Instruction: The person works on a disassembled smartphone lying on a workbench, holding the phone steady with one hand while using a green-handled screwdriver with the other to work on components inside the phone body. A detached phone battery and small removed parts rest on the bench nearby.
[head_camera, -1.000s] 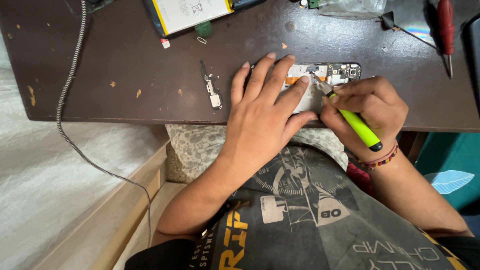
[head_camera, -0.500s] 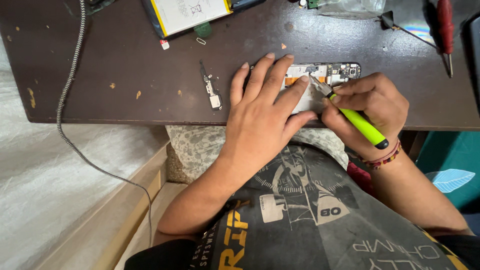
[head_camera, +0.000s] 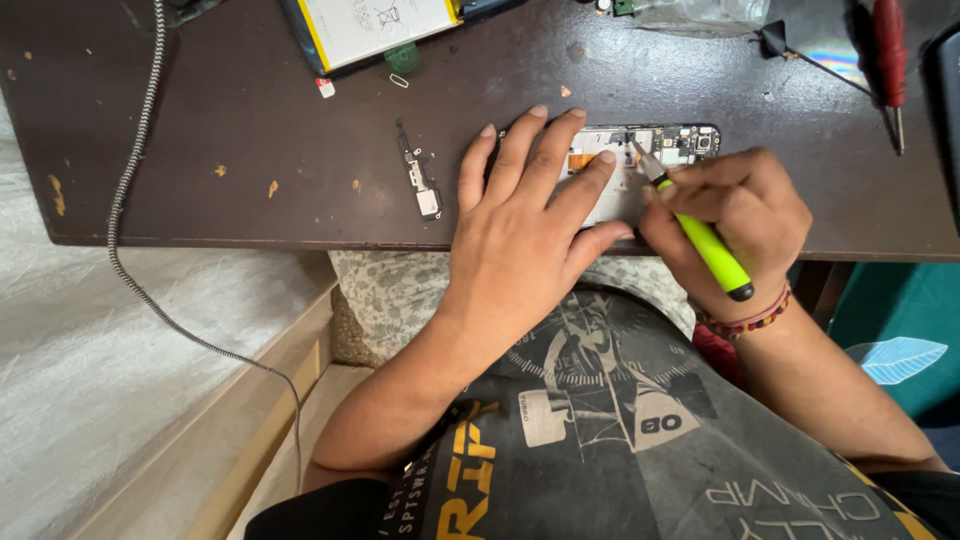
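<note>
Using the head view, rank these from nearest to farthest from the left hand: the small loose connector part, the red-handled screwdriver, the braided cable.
1. Small loose connector part, just left of the left hand.
2. Braided cable, far left, running off the table edge.
3. Red-handled screwdriver, far right at the top corner.

The last two are close.

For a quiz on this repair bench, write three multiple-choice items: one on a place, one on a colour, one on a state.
1. Where does the small loose grey connector part lie?
A. on the dark brown wooden table, beside the left hand
B. on the floor
C. in the right hand

2. What colour is the handle of the slim tool in the right hand?
A. red
B. yellow-green
C. blue

3. How is the opened phone with bare circuit board?
A. shut in its case
B. held in the air
C. flat on the table under the left hand

Answers: A, it sits on the tabletop; B, bright handle; C, the fingers press it down.
</note>
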